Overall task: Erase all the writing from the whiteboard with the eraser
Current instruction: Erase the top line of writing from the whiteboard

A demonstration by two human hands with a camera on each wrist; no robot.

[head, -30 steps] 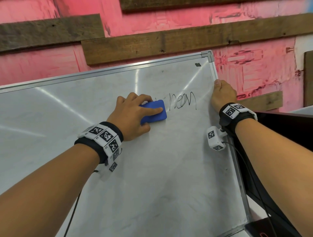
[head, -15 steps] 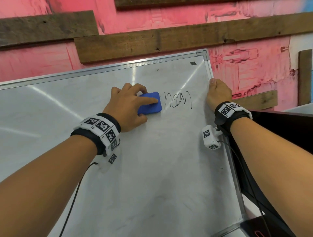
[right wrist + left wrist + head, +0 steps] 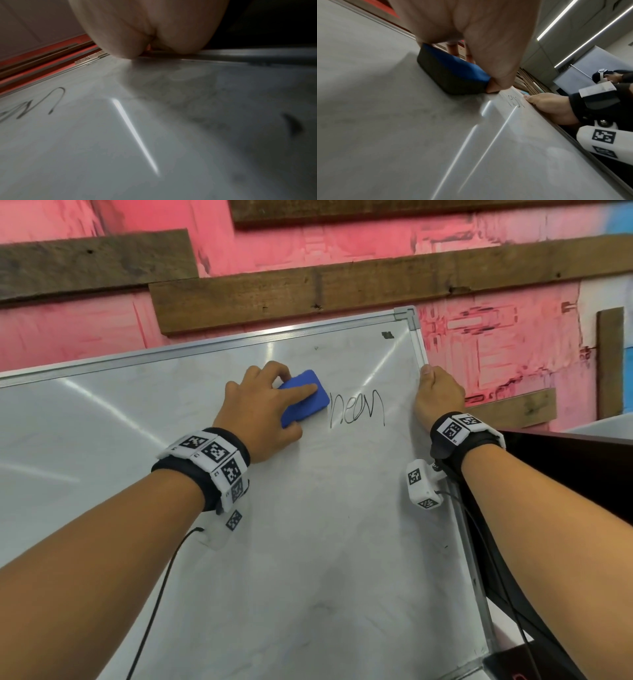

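A whiteboard (image 3: 308, 559) with a silver frame leans in front of me. Black handwriting (image 3: 356, 409) sits near its upper right edge. My left hand (image 3: 260, 409) holds the blue eraser (image 3: 305, 398) flat against the board, just left of the writing, with thumb and fingers curled round it. In the left wrist view the eraser (image 3: 453, 73) shows its dark felt side on the board, and the writing (image 3: 515, 102) lies beyond it. My right hand (image 3: 438, 395) grips the board's right frame edge, thumb on the front. The right wrist view shows the writing (image 3: 42, 104) at the left.
Behind the board stands a pink wall with brown wooden planks (image 3: 308, 289). A black object (image 3: 565, 474) lies to the right under my right forearm. A small dark mark (image 3: 387, 335) sits near the board's top right corner (image 3: 406, 314).
My left hand has turned the eraser so its far end points up and right, still just left of the writing. The right hand keeps its grip on the frame.
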